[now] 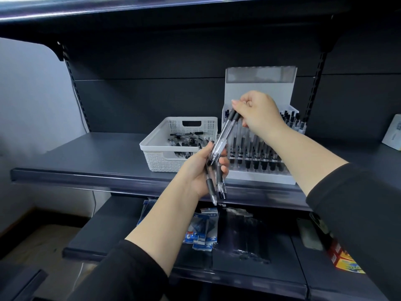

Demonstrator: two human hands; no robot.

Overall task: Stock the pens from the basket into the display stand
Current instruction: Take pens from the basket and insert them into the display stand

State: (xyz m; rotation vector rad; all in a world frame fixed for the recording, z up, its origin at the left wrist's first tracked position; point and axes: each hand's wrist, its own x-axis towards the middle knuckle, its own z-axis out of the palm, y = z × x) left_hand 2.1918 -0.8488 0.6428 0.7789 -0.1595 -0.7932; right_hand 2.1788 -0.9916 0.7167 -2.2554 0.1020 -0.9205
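Observation:
A white perforated basket (152, 148) sits on the dark shelf with several loose pens (184, 141) in it. To its right stands the white display stand (260, 177), its slots filled with several upright pens (256, 155). My left hand (201, 172) grips a small bunch of clear pens with black grips (211, 187), tips pointing down, in front of the shelf edge. My right hand (258, 111) pinches the top ends of two clear pens (223, 135) that slant down into the left hand's bunch.
The dark shelf (86, 155) runs left of the basket. A white box (392, 133) stands at the far right. On the lower shelf lie blue-and-white packets (201, 233), clear sleeves (243, 235) and orange boxes (345, 259).

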